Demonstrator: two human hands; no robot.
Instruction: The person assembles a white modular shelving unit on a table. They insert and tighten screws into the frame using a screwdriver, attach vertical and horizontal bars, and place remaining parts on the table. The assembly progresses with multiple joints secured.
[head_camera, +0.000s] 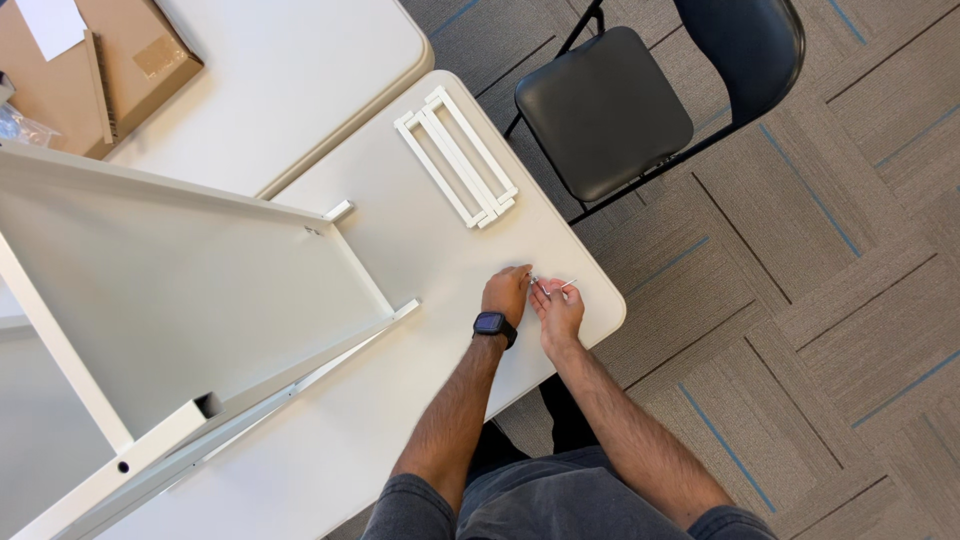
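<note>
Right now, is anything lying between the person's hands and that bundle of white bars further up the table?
Nothing visible does. Both the left hand and the right hand pinch a small metal fastener near the table's edge; only bare tabletop separates them from the white bars.

Brown cardboard box (95, 60) top left; dark smartwatch screen (490, 323) on left wrist
</note>
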